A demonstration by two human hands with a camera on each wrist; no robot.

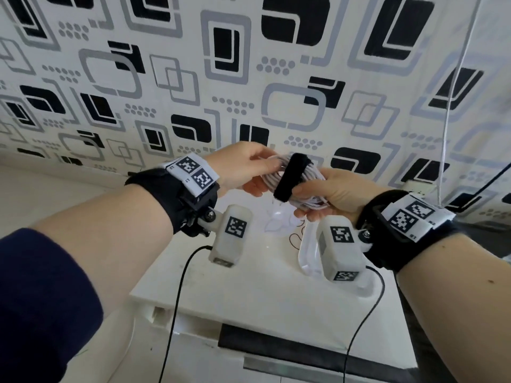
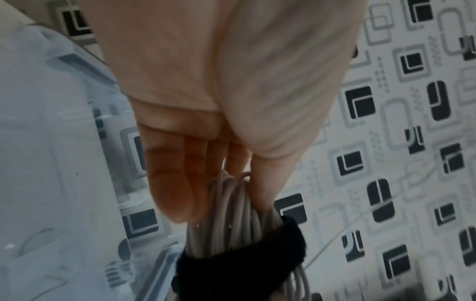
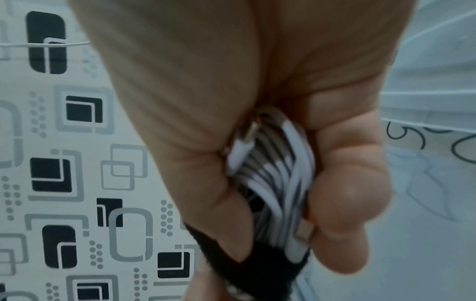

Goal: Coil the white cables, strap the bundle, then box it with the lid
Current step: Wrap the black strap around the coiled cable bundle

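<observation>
I hold a coiled bundle of white cables [image 1: 309, 186] in the air above the white table [image 1: 249, 294]. A black fuzzy strap [image 1: 290, 176] wraps round its middle. My left hand [image 1: 249, 167] pinches the bundle's left end between thumb and fingers; the left wrist view shows the cables [image 2: 231, 220] running into the strap [image 2: 247, 262]. My right hand [image 1: 323, 192] grips the right end, thumb lying on the strap. In the right wrist view the coils [image 3: 275, 175] and a plug sit between thumb and curled fingers, with the strap [image 3: 260, 270] beyond. A clear plastic box [image 1: 307, 258] lies below, mostly hidden.
A clear lid or box part with a drawn pattern [image 1: 279, 219] lies on the table under the hands. Black wires [image 1: 177, 299] trail from the wrist cameras across the table. A patterned wall [image 1: 249, 78] stands close behind, and a thin white cord [image 1: 453, 92] hangs at right.
</observation>
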